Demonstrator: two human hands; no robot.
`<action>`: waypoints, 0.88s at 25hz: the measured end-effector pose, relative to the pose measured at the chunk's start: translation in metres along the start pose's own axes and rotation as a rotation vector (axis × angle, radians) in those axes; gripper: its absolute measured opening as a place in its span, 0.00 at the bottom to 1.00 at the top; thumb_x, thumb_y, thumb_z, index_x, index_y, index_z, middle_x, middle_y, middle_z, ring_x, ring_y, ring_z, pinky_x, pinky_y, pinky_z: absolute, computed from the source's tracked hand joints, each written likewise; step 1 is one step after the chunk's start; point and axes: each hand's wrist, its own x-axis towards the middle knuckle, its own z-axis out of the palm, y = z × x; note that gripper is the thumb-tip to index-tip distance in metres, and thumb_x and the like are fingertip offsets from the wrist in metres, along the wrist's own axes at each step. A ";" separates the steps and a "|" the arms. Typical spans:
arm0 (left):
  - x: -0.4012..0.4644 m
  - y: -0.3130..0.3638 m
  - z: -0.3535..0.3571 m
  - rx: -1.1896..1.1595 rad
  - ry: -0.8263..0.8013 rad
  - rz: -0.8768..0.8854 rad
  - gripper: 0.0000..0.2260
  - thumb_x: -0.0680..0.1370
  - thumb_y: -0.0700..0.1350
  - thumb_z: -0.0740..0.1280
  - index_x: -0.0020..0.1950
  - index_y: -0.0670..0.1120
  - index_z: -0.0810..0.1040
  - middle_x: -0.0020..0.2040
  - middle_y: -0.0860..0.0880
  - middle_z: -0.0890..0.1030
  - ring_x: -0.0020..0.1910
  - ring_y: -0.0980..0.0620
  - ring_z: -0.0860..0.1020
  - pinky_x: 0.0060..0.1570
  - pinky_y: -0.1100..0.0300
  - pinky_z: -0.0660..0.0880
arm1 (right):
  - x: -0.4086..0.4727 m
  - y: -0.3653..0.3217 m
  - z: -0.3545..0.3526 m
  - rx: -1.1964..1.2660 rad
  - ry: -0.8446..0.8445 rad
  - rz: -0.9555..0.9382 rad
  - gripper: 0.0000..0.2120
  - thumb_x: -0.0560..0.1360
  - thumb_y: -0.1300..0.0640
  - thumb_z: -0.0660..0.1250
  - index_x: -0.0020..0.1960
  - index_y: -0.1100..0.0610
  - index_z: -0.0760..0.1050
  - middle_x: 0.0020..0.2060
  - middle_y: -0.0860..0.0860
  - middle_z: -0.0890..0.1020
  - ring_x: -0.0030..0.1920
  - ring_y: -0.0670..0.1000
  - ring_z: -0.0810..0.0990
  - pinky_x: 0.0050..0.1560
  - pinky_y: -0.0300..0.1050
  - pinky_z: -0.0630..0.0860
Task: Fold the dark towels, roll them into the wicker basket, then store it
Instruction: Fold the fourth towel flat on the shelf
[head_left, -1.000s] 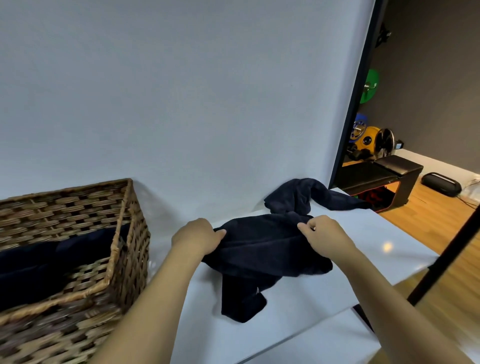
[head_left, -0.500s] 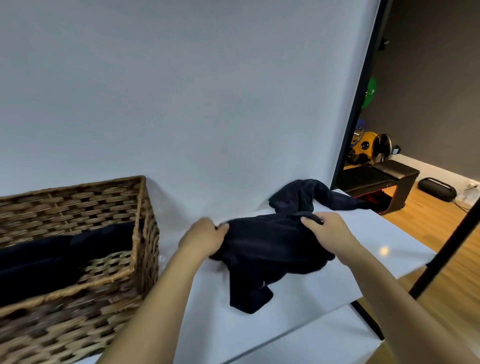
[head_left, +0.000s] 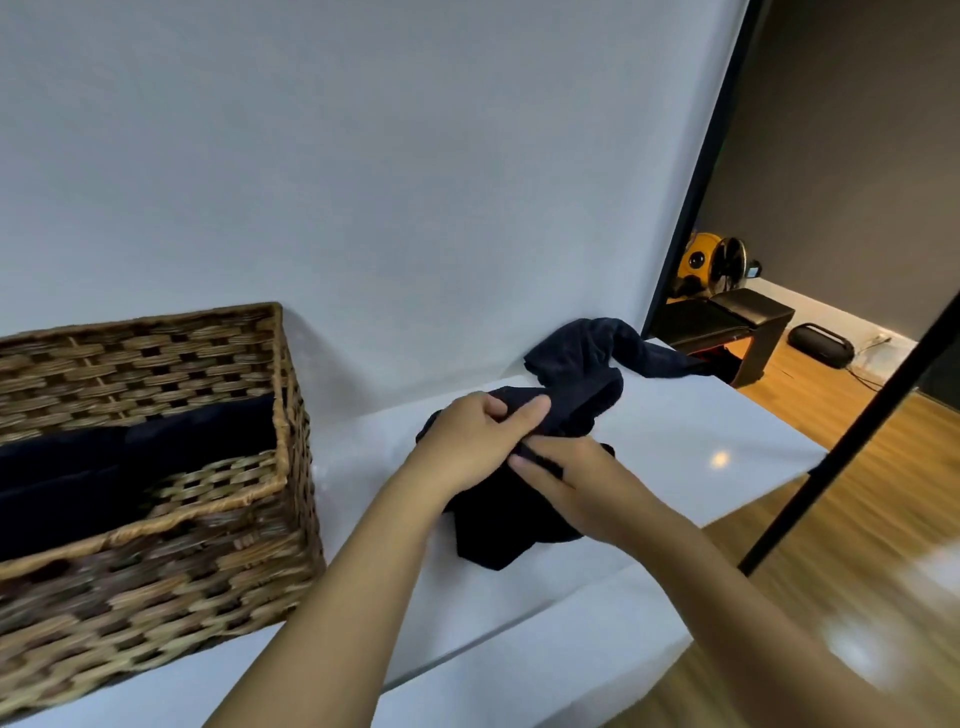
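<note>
A crumpled dark towel (head_left: 511, 525) lies on the white table (head_left: 691, 436), right of centre. My left hand (head_left: 480, 441) grips its upper edge, thumb over the cloth. My right hand (head_left: 576, 480) pinches the same towel just below and right of the left hand, and the two hands nearly touch. A second dark towel (head_left: 597, 353) lies bunched against the wall behind them, one end trailing right. The wicker basket (head_left: 171, 551) stands on the table at the left, with dark rolled towels (head_left: 130, 452) inside it.
The white wall rises right behind the table. A black stand pole (head_left: 852, 441) slants past the table's right edge. Beyond it lie a wooden floor, a dark bench (head_left: 748, 322), a yellow fan (head_left: 701, 265) and a small black speaker (head_left: 821, 345).
My hands, spread apart on the towel's two sides earlier, have come together over its middle, gathering the cloth between them. The view has shifted slightly to the right.
</note>
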 end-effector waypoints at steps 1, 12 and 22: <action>0.001 -0.001 0.004 0.097 -0.105 -0.058 0.22 0.73 0.68 0.67 0.51 0.49 0.78 0.48 0.51 0.84 0.47 0.50 0.83 0.47 0.52 0.81 | -0.006 -0.001 0.008 -0.077 -0.071 -0.048 0.11 0.81 0.47 0.64 0.42 0.48 0.77 0.33 0.44 0.79 0.35 0.47 0.77 0.34 0.42 0.71; -0.012 0.001 -0.012 -0.359 0.481 -0.214 0.10 0.86 0.44 0.56 0.54 0.40 0.73 0.54 0.45 0.80 0.46 0.48 0.81 0.49 0.47 0.83 | -0.018 0.117 -0.030 -0.717 0.138 -0.035 0.09 0.76 0.51 0.70 0.45 0.54 0.73 0.30 0.49 0.78 0.30 0.56 0.73 0.38 0.48 0.64; -0.014 0.023 0.107 0.425 0.102 0.100 0.18 0.80 0.53 0.67 0.70 0.55 0.74 0.66 0.58 0.77 0.63 0.58 0.75 0.64 0.60 0.70 | -0.053 0.132 -0.041 -0.194 -0.220 -0.334 0.20 0.76 0.43 0.66 0.67 0.41 0.75 0.46 0.37 0.76 0.51 0.45 0.71 0.58 0.39 0.67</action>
